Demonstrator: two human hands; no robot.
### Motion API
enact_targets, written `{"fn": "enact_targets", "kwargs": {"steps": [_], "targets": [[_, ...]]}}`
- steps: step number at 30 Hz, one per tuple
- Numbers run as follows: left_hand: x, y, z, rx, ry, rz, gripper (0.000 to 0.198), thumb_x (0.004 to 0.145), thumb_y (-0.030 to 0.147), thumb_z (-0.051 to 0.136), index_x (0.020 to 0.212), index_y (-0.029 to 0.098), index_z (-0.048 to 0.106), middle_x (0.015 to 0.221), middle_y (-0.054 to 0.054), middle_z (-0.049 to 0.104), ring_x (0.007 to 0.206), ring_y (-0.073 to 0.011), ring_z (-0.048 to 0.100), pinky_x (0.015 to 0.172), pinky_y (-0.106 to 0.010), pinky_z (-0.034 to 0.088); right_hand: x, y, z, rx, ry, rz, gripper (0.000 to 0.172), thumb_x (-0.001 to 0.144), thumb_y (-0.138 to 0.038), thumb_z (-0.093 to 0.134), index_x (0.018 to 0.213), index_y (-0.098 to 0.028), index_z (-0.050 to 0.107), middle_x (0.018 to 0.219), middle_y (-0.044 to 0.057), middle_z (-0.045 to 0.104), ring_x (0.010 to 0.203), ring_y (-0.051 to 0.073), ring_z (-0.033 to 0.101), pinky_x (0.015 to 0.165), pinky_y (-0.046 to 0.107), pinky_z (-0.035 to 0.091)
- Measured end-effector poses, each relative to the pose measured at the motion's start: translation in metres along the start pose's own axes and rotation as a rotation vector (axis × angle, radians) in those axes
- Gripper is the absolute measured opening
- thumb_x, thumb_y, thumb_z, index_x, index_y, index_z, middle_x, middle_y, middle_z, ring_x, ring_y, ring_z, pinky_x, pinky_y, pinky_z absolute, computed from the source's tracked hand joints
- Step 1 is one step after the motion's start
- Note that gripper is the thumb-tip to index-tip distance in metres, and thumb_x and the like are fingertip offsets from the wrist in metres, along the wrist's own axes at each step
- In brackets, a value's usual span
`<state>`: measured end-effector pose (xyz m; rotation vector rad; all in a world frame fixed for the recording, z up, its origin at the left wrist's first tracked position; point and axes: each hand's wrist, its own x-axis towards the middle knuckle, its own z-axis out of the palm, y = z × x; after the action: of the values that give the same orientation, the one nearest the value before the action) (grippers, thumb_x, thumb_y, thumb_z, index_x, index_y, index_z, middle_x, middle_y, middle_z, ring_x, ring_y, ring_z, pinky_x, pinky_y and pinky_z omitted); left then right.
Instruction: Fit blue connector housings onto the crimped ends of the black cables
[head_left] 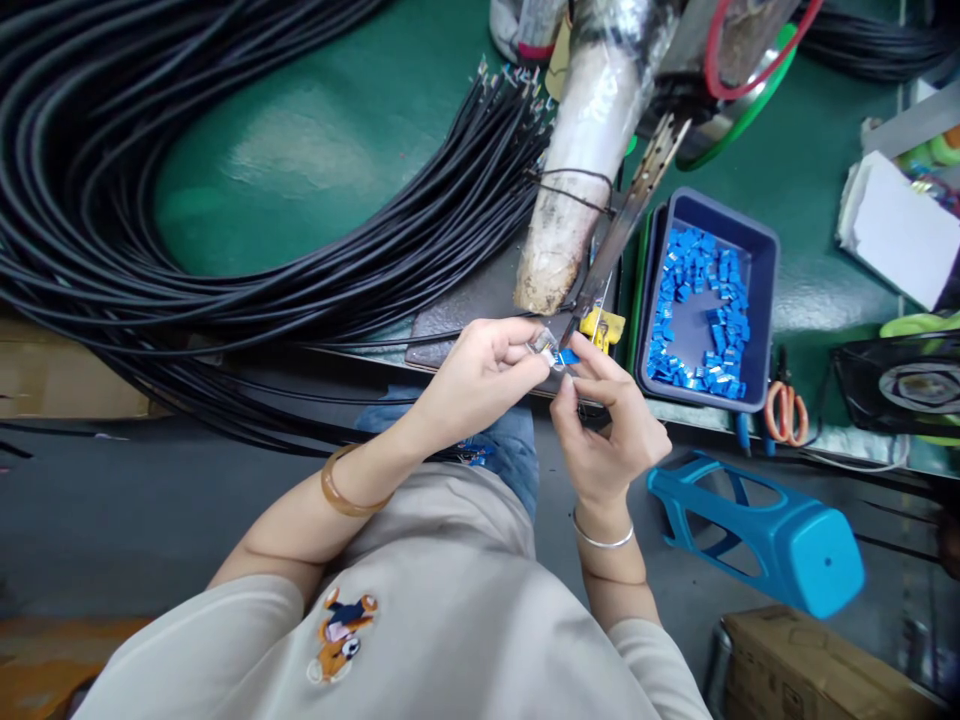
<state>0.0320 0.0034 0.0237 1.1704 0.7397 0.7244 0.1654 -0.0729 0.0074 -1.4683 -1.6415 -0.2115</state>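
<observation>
My left hand (480, 375) is closed, pinching a small metal connector piece (541, 349) at the end of a cable. My right hand (611, 415) is closed too, its fingertips gripping a small blue plastic part (568, 357) right against that connector. Both hands meet above the front edge of the green bench (322, 150). A blue tray (759, 300) holding several more blue parts (701, 315) sits just right of my hands.
A big bundle of black cables (225, 300) loops across the bench at left, ends fanned out near a foil-wrapped cylinder (589, 150). Orange-handled scissors (785, 410) lie right of the tray. A blue plastic stool (757, 525) and a cardboard box (817, 665) stand on the floor.
</observation>
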Motion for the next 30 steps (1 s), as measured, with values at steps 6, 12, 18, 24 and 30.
{"fn": "enact_targets", "kwargs": {"steps": [6,12,18,24,30], "targets": [[-0.002,0.002,0.002,0.045,0.0,0.012,0.02,0.081,0.014,0.055,0.067,0.018,0.042,0.055,0.008,0.03,0.048,-0.0028,0.025,0.044,-0.02,0.02,0.003,-0.002,-0.003,-0.003,-0.001,-0.014,0.019,0.082,-0.007,0.071,0.092,-0.022,0.063,0.113,0.004,0.077,0.091,0.017,0.078,0.079,0.028,0.065],[-0.003,0.002,-0.003,0.034,-0.04,-0.028,0.017,0.082,0.015,0.054,0.068,0.017,0.046,0.054,0.007,0.037,0.047,-0.0031,0.031,0.044,-0.019,0.023,0.003,-0.004,-0.004,-0.041,-0.024,-0.068,0.019,0.081,-0.007,0.07,0.088,-0.022,0.061,0.115,0.005,0.077,0.088,0.015,0.078,0.079,0.024,0.064],[-0.007,-0.001,-0.006,0.074,-0.075,-0.029,0.017,0.085,0.014,0.053,0.069,0.016,0.048,0.054,0.008,0.035,0.047,-0.003,0.029,0.045,-0.02,0.021,0.0,-0.003,-0.005,-0.033,-0.021,-0.049,0.018,0.082,-0.007,0.07,0.089,-0.021,0.06,0.111,0.004,0.078,0.085,0.015,0.078,0.073,0.022,0.062],[-0.017,-0.002,0.001,0.402,-0.051,0.24,0.012,0.081,0.01,0.055,0.07,0.014,0.055,0.057,0.007,0.033,0.055,-0.0048,0.025,0.051,-0.021,0.023,-0.001,0.0,-0.011,0.093,0.003,0.273,0.008,0.09,-0.019,0.066,0.092,-0.022,0.059,0.073,-0.005,0.068,0.052,0.008,0.064,0.048,0.02,0.05],[-0.009,-0.006,0.0,0.166,-0.014,0.044,0.017,0.083,0.015,0.053,0.067,0.016,0.048,0.054,0.008,0.03,0.048,-0.0035,0.026,0.046,-0.021,0.02,0.004,-0.001,-0.009,0.029,0.016,0.029,0.016,0.084,-0.009,0.071,0.09,-0.022,0.064,0.094,0.001,0.076,0.088,0.015,0.074,0.077,0.026,0.061]]}}
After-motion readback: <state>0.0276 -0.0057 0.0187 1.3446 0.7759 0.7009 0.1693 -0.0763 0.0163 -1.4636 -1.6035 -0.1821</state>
